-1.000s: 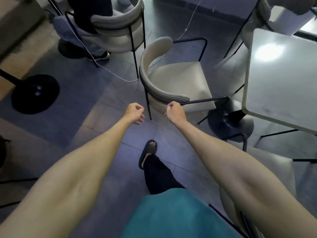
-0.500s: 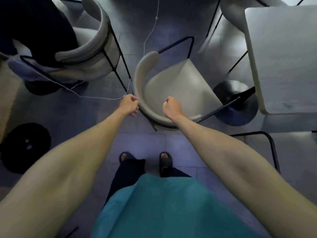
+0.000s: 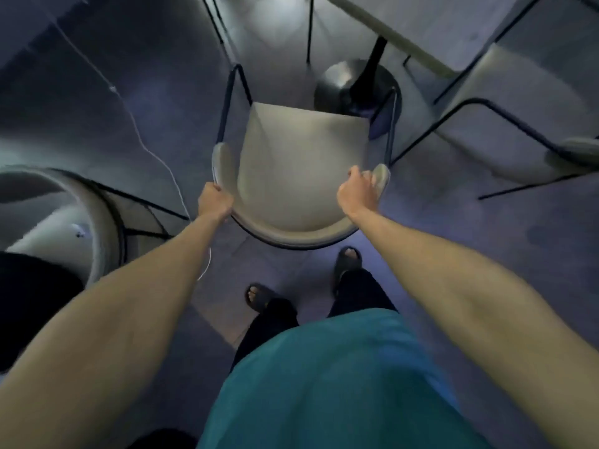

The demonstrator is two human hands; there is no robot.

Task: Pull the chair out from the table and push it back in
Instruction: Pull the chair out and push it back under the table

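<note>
While both arms reach forward, left hand (image 3: 214,199) is closed around the left end of the chair (image 3: 293,176) backrest, fingers wrapped over the curved rim. Right hand (image 3: 357,191) is clamped on the right end of the same rim, just short of the rounded tip. Chair sits directly ahead of the person, seat between the two hands, open front facing away toward the table (image 3: 389,30).

Edges: table edge runs diagonally across the top right, its dark pedestal base (image 3: 353,84) just past the seat's front right corner; chair's right front leg overlaps the base in view, contact can't be told. Second chair (image 3: 505,124) stands to the right, apart from the held one. Third chair (image 3: 81,215) with a rounded back is to the left, near the left forearm. White cable (image 3: 142,144) trails over the floor (image 3: 486,241) on the left and passes close by the left hand.

Room: bare floor behind the backrest, where the person's sandalled feet stand, right foot (image 3: 348,259) just beside the back rim. Frame is motion-blurred, fine detail soft.
</note>
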